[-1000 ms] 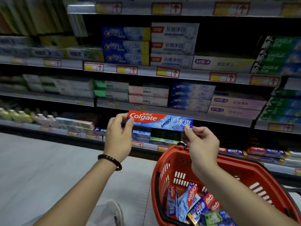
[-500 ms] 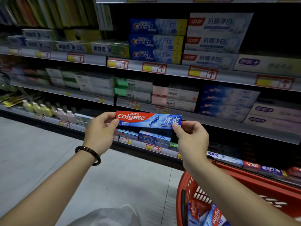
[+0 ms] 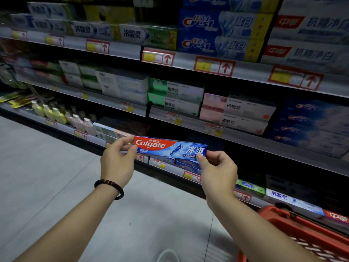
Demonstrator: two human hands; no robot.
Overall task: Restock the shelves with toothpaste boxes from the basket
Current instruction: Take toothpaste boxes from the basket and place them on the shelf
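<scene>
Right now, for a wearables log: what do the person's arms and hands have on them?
Both forearms are bare, with no sleeves or gloves in view. The wrist of the left hand carries a dark beaded bracelet; the right hand and its wrist show no ring, watch or band.

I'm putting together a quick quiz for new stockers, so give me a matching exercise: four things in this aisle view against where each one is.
Things:
1. Colgate box
2. red basket
3. bracelet
4. yellow bottles

Places:
A. on the low shelf, far left
B. around the left wrist
C. bottom right corner of the view
D. held at its ends by the left hand and right hand

Pairs: 1-D, 2-C, 3-B, 4-A
</scene>
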